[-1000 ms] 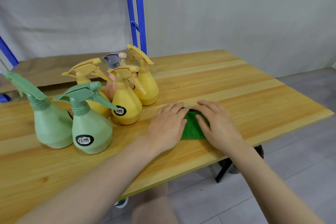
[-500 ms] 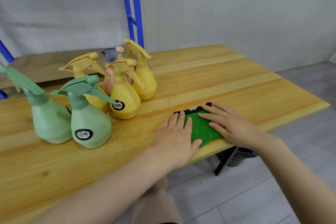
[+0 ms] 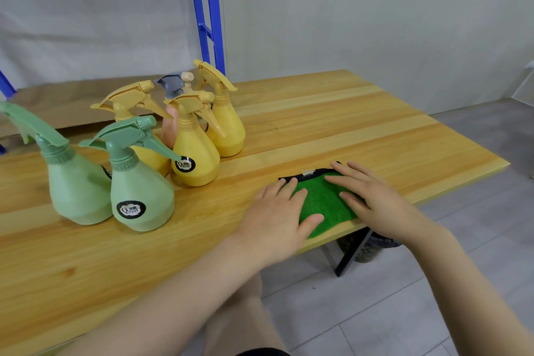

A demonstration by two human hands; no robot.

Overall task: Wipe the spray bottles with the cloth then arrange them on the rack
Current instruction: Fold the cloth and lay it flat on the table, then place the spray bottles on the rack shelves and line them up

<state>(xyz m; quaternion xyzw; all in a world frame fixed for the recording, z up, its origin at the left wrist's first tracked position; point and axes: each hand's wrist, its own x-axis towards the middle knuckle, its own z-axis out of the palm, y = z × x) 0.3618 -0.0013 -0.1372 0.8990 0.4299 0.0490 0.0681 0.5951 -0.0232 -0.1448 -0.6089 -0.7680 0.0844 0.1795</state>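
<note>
Cloth (image 3: 323, 205) now lies spread flat at the near edge of the table (image 3: 375, 130), right of centre — a second ago it was a small bunched patch almost hidden under the two hands. More green shows now, and a black border with a small tag is visible along its far edge.

Left hand (image 3: 277, 214) rests flat on the cloth's left part, fingers straight, thumb on the green. Right hand (image 3: 367, 196) rests flat on the right part, fingers straight and pointing left. Hands are apart, green showing between them; neither grips anything.

Compared with half a second ago: cloth and hands sit much the same, so the spreading looks essentially finished.

Spray bottles (image 3: 190, 150) — two green near left, three yellow and one pinkish with a grey head behind — stand in a cluster on the left of the table, well apart from the cloth, untouched.

Judgement: wiping not yet begun; cloth is being prepared. The rack (image 3: 206, 9), blue uprights, stands at the far side behind the bottles.
</note>
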